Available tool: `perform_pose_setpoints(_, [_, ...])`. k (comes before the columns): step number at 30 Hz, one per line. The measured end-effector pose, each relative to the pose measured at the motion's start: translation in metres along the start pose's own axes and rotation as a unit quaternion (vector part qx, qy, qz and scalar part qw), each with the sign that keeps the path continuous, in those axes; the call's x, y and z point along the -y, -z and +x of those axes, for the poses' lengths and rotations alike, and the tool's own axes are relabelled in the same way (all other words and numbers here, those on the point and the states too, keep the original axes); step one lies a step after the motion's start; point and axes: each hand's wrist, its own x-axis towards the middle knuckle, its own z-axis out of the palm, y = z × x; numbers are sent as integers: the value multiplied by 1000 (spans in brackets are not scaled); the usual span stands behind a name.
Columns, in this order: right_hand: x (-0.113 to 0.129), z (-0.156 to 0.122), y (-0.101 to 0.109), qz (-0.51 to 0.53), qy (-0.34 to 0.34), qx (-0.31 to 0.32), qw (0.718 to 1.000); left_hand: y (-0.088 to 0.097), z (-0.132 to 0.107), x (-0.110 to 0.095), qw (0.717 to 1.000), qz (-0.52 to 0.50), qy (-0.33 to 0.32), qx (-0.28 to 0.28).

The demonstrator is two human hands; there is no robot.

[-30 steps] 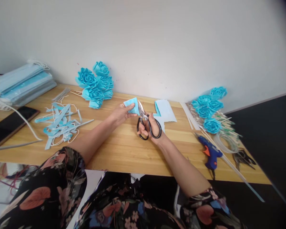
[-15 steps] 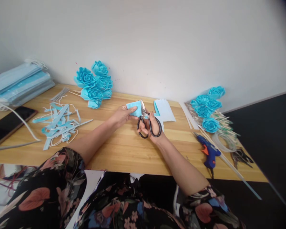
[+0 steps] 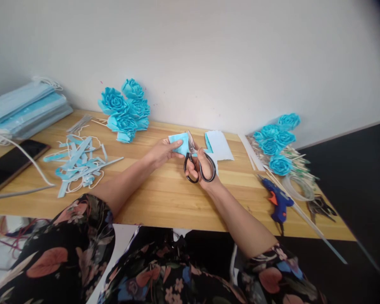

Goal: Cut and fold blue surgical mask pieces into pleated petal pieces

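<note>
Between thumb and fingers, my left hand [image 3: 164, 153] pinches a small light-blue piece of mask fabric [image 3: 179, 143] above the middle of the table. My right hand [image 3: 205, 169] has its fingers through the loops of black-handled scissors [image 3: 191, 147]. The scissor blades point away from me and lie against the right edge of the fabric piece; whether they cut into it I cannot tell. Just beyond my right hand lies a larger white and blue cut sheet [image 3: 221, 145], partly hidden by that hand.
Left are stacked face masks [image 3: 28, 109], a phone [image 3: 15, 162] and a pile of cut strips [image 3: 79, 162]. Blue fabric flowers [image 3: 125, 112] stand against the wall. Right are more flowers [image 3: 277, 137], a blue glue gun [image 3: 279, 200], a tape roll [image 3: 299, 188] and dark-handled snips [image 3: 321, 207].
Both hands keep nearly the same place, with the scissors and fabric shifted very slightly right. The scissor blades look a little differently angled. Nothing has been let go.
</note>
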Motion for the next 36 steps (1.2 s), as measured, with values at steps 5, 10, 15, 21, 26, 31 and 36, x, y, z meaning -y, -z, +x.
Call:
perform_pose_setpoints(5, [0,0,0,-2,5,-4,1000,0,1,1,1000,-10,-6,5])
perform_pose_setpoints(10, [-1,0,-1,-3,12,-5,1000,1,1,2,1000,0,-11,6])
perform_pose_setpoints(15, [0,0,-2,-13,12,-13,1000,0,0,3,1000,3,-12,-3])
perform_pose_setpoints(21, [0,1,-2,-45,22,-45,998,3,1,1,999,-7,6,-48])
perform_pose_setpoints(26, [0,3,4,-58,20,-75,995,7,2,0,997,-12,3,-72])
perform_pose_setpoints(31, [5,7,8,-31,48,-97,994,10,4,-4,996,-10,-5,-89])
perform_pose_setpoints(36, [12,13,19,-53,91,-163,981,8,3,-13,993,9,-20,-120])
